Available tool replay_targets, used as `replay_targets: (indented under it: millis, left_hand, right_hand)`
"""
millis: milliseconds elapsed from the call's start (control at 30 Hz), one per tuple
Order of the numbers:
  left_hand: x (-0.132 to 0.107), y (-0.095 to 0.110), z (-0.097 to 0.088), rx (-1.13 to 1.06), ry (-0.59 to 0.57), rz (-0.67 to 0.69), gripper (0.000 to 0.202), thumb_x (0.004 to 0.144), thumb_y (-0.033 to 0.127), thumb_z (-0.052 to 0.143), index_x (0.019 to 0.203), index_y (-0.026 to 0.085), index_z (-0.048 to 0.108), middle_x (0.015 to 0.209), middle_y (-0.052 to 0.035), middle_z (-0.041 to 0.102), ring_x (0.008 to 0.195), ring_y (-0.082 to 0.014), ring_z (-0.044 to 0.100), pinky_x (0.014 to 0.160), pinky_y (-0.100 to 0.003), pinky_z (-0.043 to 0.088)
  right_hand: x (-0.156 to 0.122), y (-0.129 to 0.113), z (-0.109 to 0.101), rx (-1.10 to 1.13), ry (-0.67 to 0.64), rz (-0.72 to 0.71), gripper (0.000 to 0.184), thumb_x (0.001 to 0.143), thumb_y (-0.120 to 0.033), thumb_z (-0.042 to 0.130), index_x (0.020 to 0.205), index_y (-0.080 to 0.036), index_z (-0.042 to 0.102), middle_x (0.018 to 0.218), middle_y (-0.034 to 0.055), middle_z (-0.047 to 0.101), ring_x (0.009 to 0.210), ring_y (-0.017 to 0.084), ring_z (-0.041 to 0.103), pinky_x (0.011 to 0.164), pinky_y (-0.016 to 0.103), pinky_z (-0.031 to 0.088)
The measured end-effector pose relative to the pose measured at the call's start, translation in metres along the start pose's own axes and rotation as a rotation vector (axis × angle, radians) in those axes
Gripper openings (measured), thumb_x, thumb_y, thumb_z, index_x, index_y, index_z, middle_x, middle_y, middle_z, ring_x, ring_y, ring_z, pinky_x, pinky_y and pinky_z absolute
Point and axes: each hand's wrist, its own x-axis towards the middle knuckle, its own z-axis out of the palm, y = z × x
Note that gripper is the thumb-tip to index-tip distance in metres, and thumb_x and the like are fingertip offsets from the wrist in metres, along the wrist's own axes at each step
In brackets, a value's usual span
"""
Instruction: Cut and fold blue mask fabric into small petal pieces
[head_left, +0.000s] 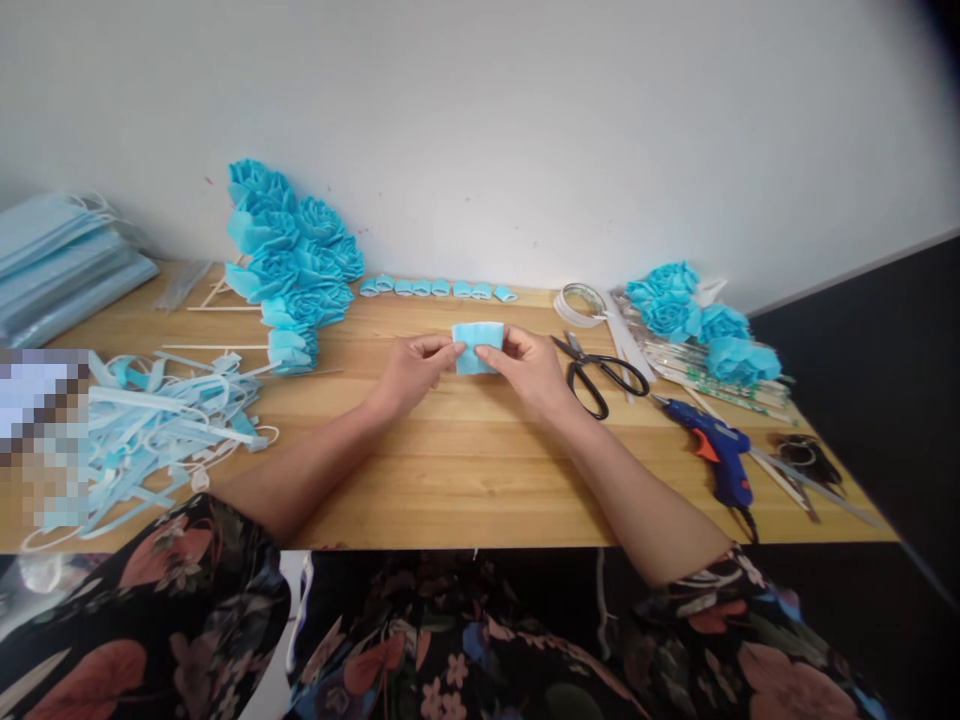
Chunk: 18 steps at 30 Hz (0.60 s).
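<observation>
Between my two hands, above the middle of the table, is a small folded piece of light-blue face mask fabric (480,350) with a whitish top edge. My left hand (417,372) pinches its left side, thumb on the front. On the right side my right hand (529,366) grips it the same way, the thumb lying across the front. The fingers behind the fabric are partly hidden. Beyond the hands, a row of small rolled blue pieces (441,288) lies along the wall. Black-handled scissors (604,372) rest just right of my right hand.
Blue fabric roses (292,245) on sticks stand at the back left; more roses (705,318) lie right on packaged sticks. Mask strip offcuts (165,430) are heaped left, below stacked masks (60,260). A tape roll (580,304) and blue glue gun (712,440) are on the right.
</observation>
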Motion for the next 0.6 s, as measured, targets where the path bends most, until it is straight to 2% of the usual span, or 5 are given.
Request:
replay_targets:
  millis: [133,267,367,467,600]
  left_hand:
    - [-0.001,0.001,0.0,-0.016,-0.019,-0.01,0.028,0.077,0.042,0.07,0.069,0.016,0.071,0.062,0.001,0.061,0.043,-0.0045,0.039,0.042,-0.02,0.032]
    - [-0.002,0.001,0.0,-0.075,-0.061,-0.042,0.029,0.074,0.044,0.074,0.082,0.016,0.076,0.078,-0.0014,0.071,0.043,-0.004,0.041,0.041,-0.02,0.035]
    - [0.0,-0.001,0.001,-0.135,-0.067,-0.056,0.03,0.072,0.044,0.076,0.08,0.015,0.076,0.079,-0.0026,0.072,0.045,-0.0051,0.045,0.042,-0.021,0.039]
    - [0.001,-0.004,0.002,-0.224,-0.052,-0.077,0.029,0.07,0.042,0.079,0.071,0.014,0.071,0.071,-0.0023,0.068,0.052,-0.0082,0.053,0.049,-0.022,0.048]
    - [0.0,-0.003,0.004,-0.364,-0.051,-0.094,0.027,0.072,0.037,0.08,0.074,0.013,0.067,0.074,-0.0028,0.067,0.07,-0.0134,0.064,0.071,-0.03,0.059]
  right_hand:
    - [0.0,-0.001,-0.001,-0.069,0.013,-0.032,0.026,0.074,-0.042,0.073,0.079,-0.018,0.065,0.077,0.0008,0.065,0.072,0.015,0.057,0.073,0.031,0.05]
    - [0.0,-0.004,0.0,-0.133,0.035,-0.067,0.025,0.075,-0.041,0.07,0.077,-0.018,0.063,0.075,0.0003,0.063,0.071,0.015,0.055,0.07,0.029,0.047]
    - [-0.002,-0.006,0.003,-0.168,0.032,-0.075,0.024,0.075,-0.041,0.069,0.075,-0.018,0.061,0.074,0.0,0.062,0.072,0.015,0.055,0.07,0.029,0.046]
    - [-0.003,-0.009,0.004,-0.208,0.03,-0.089,0.022,0.076,-0.039,0.067,0.073,-0.019,0.059,0.072,-0.0008,0.06,0.07,0.014,0.054,0.07,0.029,0.046]
    - [-0.002,-0.011,0.003,-0.216,0.043,-0.095,0.02,0.077,-0.037,0.064,0.073,-0.019,0.058,0.07,-0.0012,0.059,0.068,0.013,0.052,0.069,0.028,0.045]
